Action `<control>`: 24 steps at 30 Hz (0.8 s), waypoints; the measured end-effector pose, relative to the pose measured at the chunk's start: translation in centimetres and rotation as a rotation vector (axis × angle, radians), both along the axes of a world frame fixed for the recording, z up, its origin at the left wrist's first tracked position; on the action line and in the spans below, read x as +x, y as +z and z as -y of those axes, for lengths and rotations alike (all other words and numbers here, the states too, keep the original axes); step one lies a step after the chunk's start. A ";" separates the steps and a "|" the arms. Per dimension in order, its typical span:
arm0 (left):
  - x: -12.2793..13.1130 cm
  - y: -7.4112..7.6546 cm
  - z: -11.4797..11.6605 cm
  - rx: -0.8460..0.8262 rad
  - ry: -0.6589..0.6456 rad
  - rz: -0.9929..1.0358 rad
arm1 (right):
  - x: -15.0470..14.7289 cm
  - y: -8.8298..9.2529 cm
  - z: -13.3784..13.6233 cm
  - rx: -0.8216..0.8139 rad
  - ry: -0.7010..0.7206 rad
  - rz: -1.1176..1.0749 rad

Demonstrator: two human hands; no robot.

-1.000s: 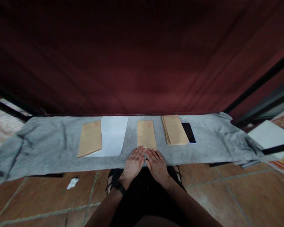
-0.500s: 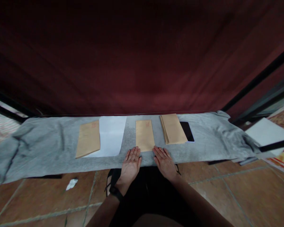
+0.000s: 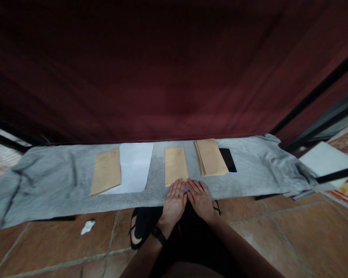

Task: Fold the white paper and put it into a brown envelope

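A brown paper envelope (image 3: 175, 164) with faint red print at its top right lies flat on the grey cloth in front of me. My left hand (image 3: 174, 199) rests flat, fingers stretched out, with its fingertips on the envelope's near edge. Beside it, my right hand (image 3: 199, 197) is laid out flat too, its fingertips at the envelope's near right corner. The two thumbs are close together. Neither hand grips anything. To the right is a stack of brown envelopes (image 3: 211, 157). On the left, another brown envelope (image 3: 106, 172) partly covers white paper (image 3: 135, 166).
A dark phone (image 3: 228, 159) lies partly beneath the envelope stack. The grey cloth (image 3: 60, 181) covers a long narrow surface before a dark red curtain (image 3: 174, 85). A white scrap (image 3: 87, 227) is on the tiled floor (image 3: 98, 239). Black bars (image 3: 321, 92) stand at both sides.
My left hand has slid right along the envelope's near edge, coming close to my right hand. My right hand has hardly moved. The view has shifted slightly.
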State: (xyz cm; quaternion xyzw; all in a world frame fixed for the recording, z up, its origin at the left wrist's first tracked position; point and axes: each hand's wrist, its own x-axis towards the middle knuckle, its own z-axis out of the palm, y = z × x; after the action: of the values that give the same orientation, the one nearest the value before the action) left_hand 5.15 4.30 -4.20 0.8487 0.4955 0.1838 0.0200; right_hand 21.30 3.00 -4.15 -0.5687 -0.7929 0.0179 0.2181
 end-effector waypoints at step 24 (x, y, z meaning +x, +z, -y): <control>-4.3 -0.6 0.2 0.000 0.076 -0.064 | -5.3 0.6 -0.9 -0.023 0.089 -0.077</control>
State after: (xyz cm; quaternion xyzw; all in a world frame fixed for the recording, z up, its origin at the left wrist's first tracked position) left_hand 0.80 4.11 -4.83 0.8346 0.5278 0.1573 -0.0028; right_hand 16.04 3.89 -3.50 -0.5342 -0.8081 0.0587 0.2409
